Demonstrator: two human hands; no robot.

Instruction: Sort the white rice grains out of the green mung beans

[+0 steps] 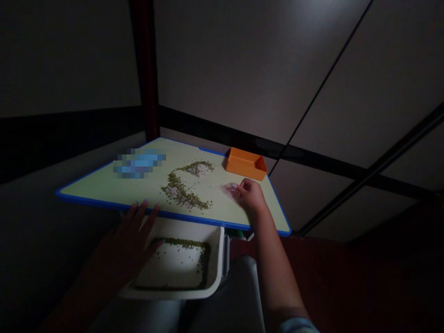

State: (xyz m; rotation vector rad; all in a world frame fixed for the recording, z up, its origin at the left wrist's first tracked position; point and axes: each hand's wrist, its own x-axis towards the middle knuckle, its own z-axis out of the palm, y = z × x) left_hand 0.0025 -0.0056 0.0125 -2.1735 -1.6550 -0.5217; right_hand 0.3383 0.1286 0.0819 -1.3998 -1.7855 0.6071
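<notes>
My left hand (130, 243) has its fingers spread, with the fingertips at the front edge of a small pale-topped, blue-rimmed table (114, 192). It holds nothing that I can see. My right hand (250, 196) is closed over the right part of the tabletop, its fingers curled together. A faint, blurred, see-through smear shows at the fingertips; whether it is a held thing or finger motion is unclear. Left of this hand, small green beans (178, 189) lie scattered in a curved heap with whitish grains among them.
An orange open box (244, 166) stands at the table's back right. A blurred-out blue patch (138, 164) is at the left. Under the front edge a white tray (217, 282) holds green beans along its sides. Dark wall panels (260, 69) rise close behind.
</notes>
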